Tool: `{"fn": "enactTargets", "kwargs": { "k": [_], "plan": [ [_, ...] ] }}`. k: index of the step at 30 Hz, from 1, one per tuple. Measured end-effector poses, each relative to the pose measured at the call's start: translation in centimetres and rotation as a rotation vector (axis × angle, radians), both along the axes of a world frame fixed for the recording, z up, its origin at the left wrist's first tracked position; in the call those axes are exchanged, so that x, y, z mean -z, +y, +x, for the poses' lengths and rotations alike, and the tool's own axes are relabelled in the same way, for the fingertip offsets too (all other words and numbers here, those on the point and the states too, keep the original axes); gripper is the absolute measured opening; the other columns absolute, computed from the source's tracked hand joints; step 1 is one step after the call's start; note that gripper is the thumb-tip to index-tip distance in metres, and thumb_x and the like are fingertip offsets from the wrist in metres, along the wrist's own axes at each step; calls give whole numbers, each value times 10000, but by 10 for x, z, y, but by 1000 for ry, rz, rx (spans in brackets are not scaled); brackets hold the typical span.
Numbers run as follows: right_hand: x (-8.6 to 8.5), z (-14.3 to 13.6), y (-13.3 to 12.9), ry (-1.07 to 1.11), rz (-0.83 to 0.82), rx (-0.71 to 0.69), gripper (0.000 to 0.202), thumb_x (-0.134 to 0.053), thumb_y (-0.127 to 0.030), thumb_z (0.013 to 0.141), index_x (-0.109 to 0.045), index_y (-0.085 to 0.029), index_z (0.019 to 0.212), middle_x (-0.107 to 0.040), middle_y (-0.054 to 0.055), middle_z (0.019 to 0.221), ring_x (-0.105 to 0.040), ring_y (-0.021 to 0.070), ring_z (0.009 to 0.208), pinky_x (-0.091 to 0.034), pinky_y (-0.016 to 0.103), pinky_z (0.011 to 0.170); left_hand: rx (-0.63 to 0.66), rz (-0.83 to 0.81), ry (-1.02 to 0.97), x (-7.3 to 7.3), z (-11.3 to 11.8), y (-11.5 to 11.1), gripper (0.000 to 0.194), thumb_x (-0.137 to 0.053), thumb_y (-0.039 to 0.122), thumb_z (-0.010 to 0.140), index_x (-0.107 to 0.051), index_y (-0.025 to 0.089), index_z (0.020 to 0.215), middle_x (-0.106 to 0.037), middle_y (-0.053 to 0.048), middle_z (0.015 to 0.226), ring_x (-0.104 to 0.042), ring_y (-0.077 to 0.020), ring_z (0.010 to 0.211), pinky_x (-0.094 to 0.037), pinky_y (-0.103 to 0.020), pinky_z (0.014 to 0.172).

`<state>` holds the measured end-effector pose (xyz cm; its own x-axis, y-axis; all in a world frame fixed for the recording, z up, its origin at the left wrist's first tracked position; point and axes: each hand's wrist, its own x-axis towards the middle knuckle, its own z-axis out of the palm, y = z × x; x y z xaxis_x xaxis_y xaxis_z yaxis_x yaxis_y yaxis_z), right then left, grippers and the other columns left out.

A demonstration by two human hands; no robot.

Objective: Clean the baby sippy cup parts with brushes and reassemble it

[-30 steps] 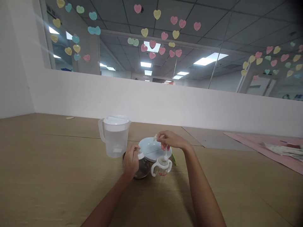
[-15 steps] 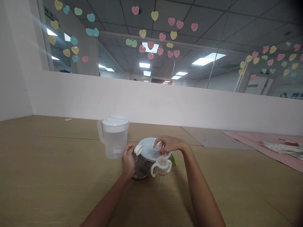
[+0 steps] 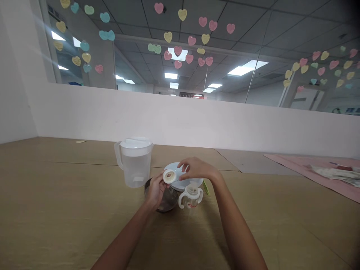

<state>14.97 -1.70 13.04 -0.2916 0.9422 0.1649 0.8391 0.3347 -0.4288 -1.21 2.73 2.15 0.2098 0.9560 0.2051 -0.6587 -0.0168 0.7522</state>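
Observation:
Pinched in my left hand (image 3: 156, 192) is a white ring-shaped bottle cap (image 3: 169, 176), its round opening turned toward me. My right hand (image 3: 194, 168) hovers over the plate, fingers curled beside the cap. Something faint and clear may be between those fingers, but I cannot make it out. Below my right hand stands a clear baby bottle (image 3: 192, 200) with two white handles, uncapped and upright. A dark round bowl (image 3: 168, 201) lies under my left hand, partly hidden by it. Behind both hands sits a pale blue-white plate (image 3: 172, 166).
A lidded clear pitcher (image 3: 137, 165) of water stands at the left, close to my left hand. A green-handled tool (image 3: 206, 187) lies right of the plate. Farther right, a pink mat (image 3: 292, 168) carries a white package (image 3: 334, 176). A white wall (image 3: 180, 120) runs behind the table.
My left hand has tilted the white cap so its opening faces me and shifted it slightly right. My right hand has moved a little left and up, nearer the cap.

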Motion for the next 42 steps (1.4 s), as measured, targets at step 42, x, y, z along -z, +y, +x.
{"fn": "enactTargets", "kwargs": {
  "k": [42],
  "plan": [
    [32,-17,37,269,-220,-56,498,-375,-601,845,-538,-149,715,-500,-20,462,-523,102,395,-391,175,375,108,40,28,-8,0,-7,198,-743,240,632,-663,108,757,-667,-58,806,-600,-139,747,-480,-237,709]
  ]
}}
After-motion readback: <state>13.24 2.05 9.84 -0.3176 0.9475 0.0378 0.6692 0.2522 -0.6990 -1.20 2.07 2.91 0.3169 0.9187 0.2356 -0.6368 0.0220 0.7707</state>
